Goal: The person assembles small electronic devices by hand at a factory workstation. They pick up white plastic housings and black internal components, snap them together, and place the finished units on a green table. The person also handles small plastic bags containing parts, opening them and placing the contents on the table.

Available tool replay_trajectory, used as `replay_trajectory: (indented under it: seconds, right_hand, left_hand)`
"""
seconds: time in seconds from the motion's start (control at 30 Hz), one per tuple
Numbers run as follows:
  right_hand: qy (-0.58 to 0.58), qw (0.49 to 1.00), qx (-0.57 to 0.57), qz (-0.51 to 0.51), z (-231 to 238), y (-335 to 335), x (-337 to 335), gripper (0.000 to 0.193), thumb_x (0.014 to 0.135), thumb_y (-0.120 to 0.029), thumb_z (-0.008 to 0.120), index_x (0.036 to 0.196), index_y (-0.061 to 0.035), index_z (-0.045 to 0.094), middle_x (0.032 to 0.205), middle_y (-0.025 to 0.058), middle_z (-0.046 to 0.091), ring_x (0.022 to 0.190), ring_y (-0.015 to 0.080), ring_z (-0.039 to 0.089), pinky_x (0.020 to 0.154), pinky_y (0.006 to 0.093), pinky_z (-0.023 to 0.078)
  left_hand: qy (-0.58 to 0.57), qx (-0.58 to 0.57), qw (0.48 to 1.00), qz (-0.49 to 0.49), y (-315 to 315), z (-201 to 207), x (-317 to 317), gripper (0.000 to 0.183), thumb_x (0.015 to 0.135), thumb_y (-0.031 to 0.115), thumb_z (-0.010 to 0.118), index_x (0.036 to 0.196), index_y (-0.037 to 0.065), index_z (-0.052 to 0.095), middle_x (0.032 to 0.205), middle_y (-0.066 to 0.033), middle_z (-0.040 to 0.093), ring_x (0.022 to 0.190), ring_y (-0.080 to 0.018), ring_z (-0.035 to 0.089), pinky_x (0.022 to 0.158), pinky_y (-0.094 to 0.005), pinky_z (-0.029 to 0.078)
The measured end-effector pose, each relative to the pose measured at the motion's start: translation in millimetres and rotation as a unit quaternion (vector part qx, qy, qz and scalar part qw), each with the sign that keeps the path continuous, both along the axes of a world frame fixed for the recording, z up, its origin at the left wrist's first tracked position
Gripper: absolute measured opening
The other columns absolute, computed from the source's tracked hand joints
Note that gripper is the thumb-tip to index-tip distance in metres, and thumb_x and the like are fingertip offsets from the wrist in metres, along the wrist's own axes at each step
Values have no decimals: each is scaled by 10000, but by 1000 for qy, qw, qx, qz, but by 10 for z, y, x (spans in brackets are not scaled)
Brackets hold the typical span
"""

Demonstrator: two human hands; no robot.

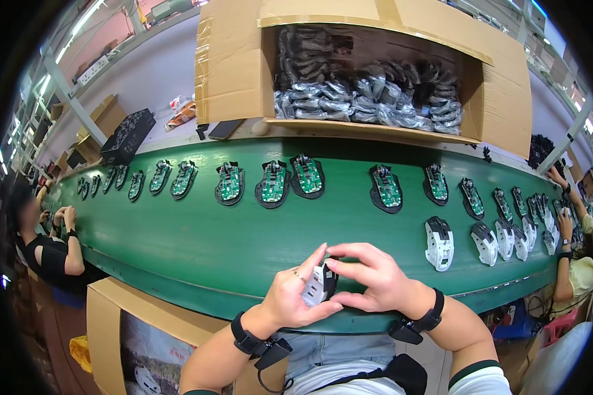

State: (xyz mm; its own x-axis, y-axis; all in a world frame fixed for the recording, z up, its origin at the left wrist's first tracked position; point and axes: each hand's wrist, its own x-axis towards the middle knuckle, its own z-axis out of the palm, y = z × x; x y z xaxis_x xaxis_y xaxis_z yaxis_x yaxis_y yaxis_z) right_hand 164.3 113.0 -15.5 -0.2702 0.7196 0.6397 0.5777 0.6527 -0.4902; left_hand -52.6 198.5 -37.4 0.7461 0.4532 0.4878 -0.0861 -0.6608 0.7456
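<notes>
Above the near edge of the green conveyor belt, both my hands hold a white-and-black computer mouse shell. My left hand is closed round its white side, thumb and fingers pressing its edges. My right hand pinches the black side between thumb and fingertips; the fingers partly hide the shell. On the belt to the right stands a similar white-and-black mouse shell, with several more beside it. Beyond my hands lies a mouse base with a green circuit board, one of several in a row along the belt.
An open cardboard box at the back holds several bagged parts. A black bin and a dark phone-like slab are on the back ledge. People work at the left and right. Another carton stands below the belt.
</notes>
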Motion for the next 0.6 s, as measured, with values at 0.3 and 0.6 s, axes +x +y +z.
replay_trajectory:
  seconds: [0.3, 0.6]
  right_hand:
    - [131, 948, -290, 11, -134, -4, -41, 629, 781, -207, 885, 1282, 0, 564, 1143, 134, 663, 991, 276, 675, 888, 380, 566]
    - [130, 979, -156, 3, -126, 33, -114, 615, 813, -234, 881, 1312, -14, 597, 1118, 118, 675, 898, 240, 678, 814, 352, 564]
  left_hand:
    - [-15, -66, 997, 48, -161, -19, 88, 996, 814, 212, 828, 1563, -103, 252, 714, -80, 673, 587, -188, 665, 595, -287, 524]
    - [-19, 95, 980, 175, -148, 94, 45, 427, 811, 139, 806, 1189, -19, 686, 950, -148, 743, 734, -281, 694, 673, -349, 540]
